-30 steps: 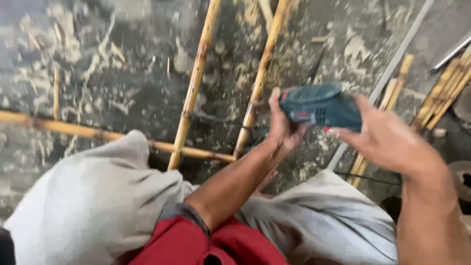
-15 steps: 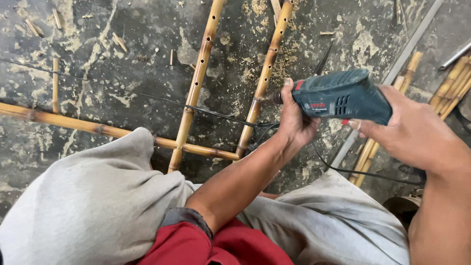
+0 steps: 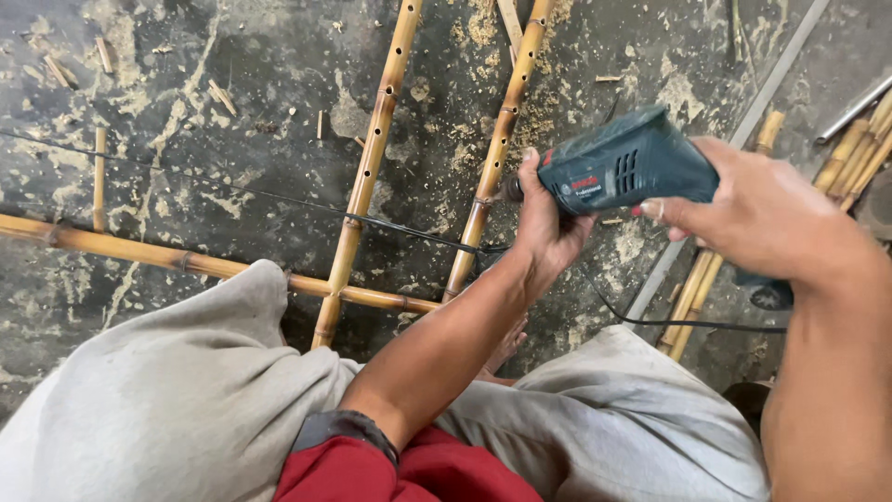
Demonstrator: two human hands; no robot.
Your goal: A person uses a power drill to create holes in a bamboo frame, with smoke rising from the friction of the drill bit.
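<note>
Gripping drill (image 3: 624, 163), hands (image 3: 544, 223) hiding chuck, bit unseen.

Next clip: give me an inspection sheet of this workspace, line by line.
Surface: dark concrete floor, strewn with sawdust.
Job's things: teal drill; bamboo pole with holes along it, a second pole beside it, a crosspiece under both.
Clutter: bamboo offcuts; bamboo bundle at right.
Hands: left hand on the drill's nose; right hand on its rear.
Cables: black cord across the floor.
Surroundings: metal bar.
</note>
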